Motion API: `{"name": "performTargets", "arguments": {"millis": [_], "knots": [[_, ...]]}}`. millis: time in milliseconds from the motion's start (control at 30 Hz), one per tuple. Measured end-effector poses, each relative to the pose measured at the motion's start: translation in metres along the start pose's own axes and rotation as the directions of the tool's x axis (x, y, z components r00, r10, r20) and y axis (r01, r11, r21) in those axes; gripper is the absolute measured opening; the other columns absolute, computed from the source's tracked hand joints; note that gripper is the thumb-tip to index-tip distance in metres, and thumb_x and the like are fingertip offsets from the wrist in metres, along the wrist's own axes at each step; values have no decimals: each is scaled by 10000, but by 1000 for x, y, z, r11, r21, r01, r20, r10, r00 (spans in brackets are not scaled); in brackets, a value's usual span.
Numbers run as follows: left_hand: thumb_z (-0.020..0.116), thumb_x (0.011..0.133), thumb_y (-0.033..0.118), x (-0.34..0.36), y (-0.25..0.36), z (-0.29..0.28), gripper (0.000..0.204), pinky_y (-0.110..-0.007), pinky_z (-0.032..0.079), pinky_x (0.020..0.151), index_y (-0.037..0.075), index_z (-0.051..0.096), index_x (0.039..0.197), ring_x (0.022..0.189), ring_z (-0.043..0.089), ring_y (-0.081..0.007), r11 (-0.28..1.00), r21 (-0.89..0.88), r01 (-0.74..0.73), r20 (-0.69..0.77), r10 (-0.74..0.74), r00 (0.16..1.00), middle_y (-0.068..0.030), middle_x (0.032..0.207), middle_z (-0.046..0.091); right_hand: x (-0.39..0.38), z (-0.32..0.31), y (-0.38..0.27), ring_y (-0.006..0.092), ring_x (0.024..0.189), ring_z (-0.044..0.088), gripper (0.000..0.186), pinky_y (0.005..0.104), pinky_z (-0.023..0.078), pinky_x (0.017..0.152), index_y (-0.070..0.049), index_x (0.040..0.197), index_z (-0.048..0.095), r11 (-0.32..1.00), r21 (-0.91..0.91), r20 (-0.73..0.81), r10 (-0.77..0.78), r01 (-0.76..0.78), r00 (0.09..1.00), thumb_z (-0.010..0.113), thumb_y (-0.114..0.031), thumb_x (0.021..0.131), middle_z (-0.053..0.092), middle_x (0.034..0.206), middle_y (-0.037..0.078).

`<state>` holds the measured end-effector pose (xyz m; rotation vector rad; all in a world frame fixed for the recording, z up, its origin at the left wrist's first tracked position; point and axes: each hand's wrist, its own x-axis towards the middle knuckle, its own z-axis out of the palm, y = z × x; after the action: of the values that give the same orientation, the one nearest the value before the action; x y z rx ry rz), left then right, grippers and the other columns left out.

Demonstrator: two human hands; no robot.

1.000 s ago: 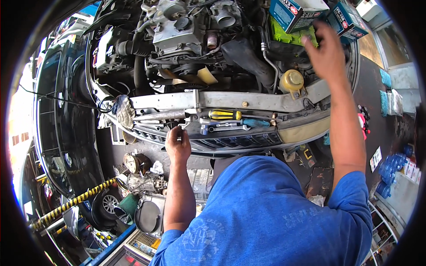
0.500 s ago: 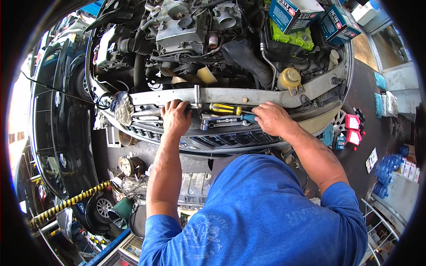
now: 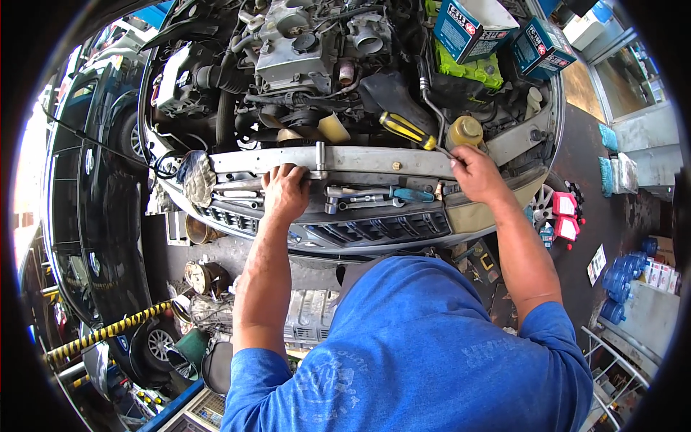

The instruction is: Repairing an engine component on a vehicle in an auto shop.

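I lean over an open car engine bay. My left hand rests palm-down on the grey metal front crossmember, beside a ratchet standing on it. My right hand grips the shaft end of a screwdriver with a yellow and black handle, which points up and left over the crossmember. On the bumper ledge between my hands lie wrenches and a teal-handled tool.
A rag hangs at the crossmember's left end. Blue boxes and a green cloth sit at the bay's right side, near a yellow reservoir cap. Car parts and a gearbox lie on the floor below. Water bottles stand right.
My right hand came down from the boxes to the bumper ledge, picked up the yellow-handled screwdriver and lifted it to the crossmember. My left hand moved up onto the crossmember.
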<state>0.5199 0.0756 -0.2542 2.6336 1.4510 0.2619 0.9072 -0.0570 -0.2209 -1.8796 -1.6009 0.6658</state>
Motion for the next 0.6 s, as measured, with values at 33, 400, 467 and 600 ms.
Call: {"name": "performTargets", "arguments": {"millis": [33, 400, 467, 600], "knots": [[672, 812, 204, 0, 0, 1, 294, -480, 340, 978, 139, 666, 1099, 1116, 525, -294, 1000, -2, -13, -5, 13, 1000, -73, 1111, 608, -2, -3, 3, 356, 905, 636, 198, 403, 501, 778, -35, 1025, 636, 1000, -4, -2, 0, 0, 1000, 570, -167, 894, 655, 978, 176], [678, 806, 232, -2, 2, -2, 310, -481, 340, 990, 165, 676, 1108, 1125, 525, -292, 1000, 17, 16, 19, -16, 1000, -79, 1124, 605, -14, 1, 8, 338, 857, 634, 182, 396, 503, 755, -25, 971, 638, 999, -19, 3, 28, -28, 1000, 632, -160, 849, 644, 937, 151], [689, 796, 215, -1, 3, -3, 322, -487, 341, 996, 154, 669, 1111, 1122, 524, -298, 1000, 5, 7, 17, -7, 1000, -84, 1132, 604, -14, 10, 9, 339, 872, 632, 186, 401, 504, 765, -26, 969, 638, 999, -45, 45, -2, 4, 999, 635, -164, 845, 640, 941, 145], [689, 792, 130, -12, -1, -2, 364, -465, 377, 988, 67, 630, 1145, 1100, 524, -339, 997, -63, -49, -223, 34, 974, -140, 1141, 596, -14, 25, -3, 345, 925, 619, 190, 421, 502, 802, -37, 970, 638, 983, -150, 133, -85, 104, 988, 633, -175, 840, 625, 979, 128]]}}
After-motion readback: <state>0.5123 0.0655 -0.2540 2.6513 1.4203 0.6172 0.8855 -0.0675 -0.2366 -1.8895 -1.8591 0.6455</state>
